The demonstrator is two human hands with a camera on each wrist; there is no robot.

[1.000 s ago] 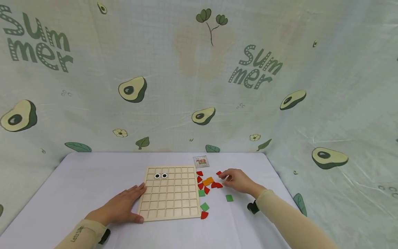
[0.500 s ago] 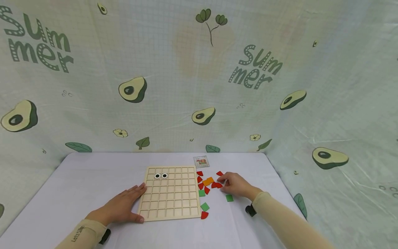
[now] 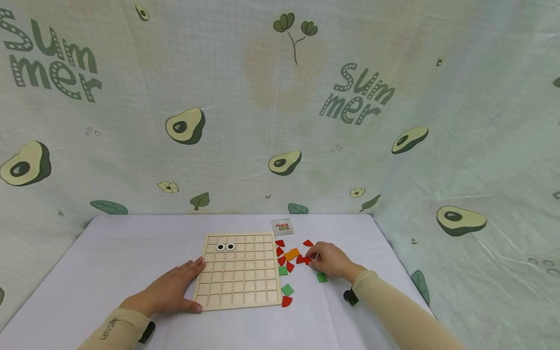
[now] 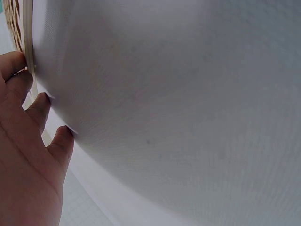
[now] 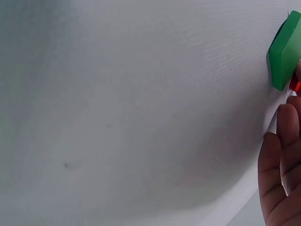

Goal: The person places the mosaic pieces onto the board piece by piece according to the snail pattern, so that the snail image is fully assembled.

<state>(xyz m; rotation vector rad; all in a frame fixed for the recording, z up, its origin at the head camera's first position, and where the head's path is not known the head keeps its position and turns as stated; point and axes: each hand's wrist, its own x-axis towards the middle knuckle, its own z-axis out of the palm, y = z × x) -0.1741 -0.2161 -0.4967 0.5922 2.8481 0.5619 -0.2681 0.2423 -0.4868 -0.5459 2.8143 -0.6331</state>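
My left hand [image 3: 172, 288] rests with spread fingers along the left edge of a square wooden grid board [image 3: 236, 286]. In the left wrist view its fingertips touch the board's rim [image 4: 28, 28]. Two round eye tiles [image 3: 225, 247] sit side by side in the board's upper left cells. Right of the board, my right hand [image 3: 333, 258] pinches a red quarter-circle tile [image 3: 307, 261] at the table surface; the fingers partly cover it. A green square tile [image 3: 322, 277] lies just below this hand, and it shows large as a green tile [image 5: 283, 52] in the right wrist view.
Several more red quarter-circle tiles [image 3: 280, 252] lie along the board's right side, with orange tiles [image 3: 291, 254] and green square tiles [image 3: 287, 289] among them. Behind them lies a small picture card [image 3: 282, 227]. A patterned cloth [image 3: 236, 184] hangs behind the white table [image 3: 131, 243].
My right hand has come down and slightly toward me, from beside the upper red tile to the lower one, and its fingers have closed in. The left hand has stayed on the board.
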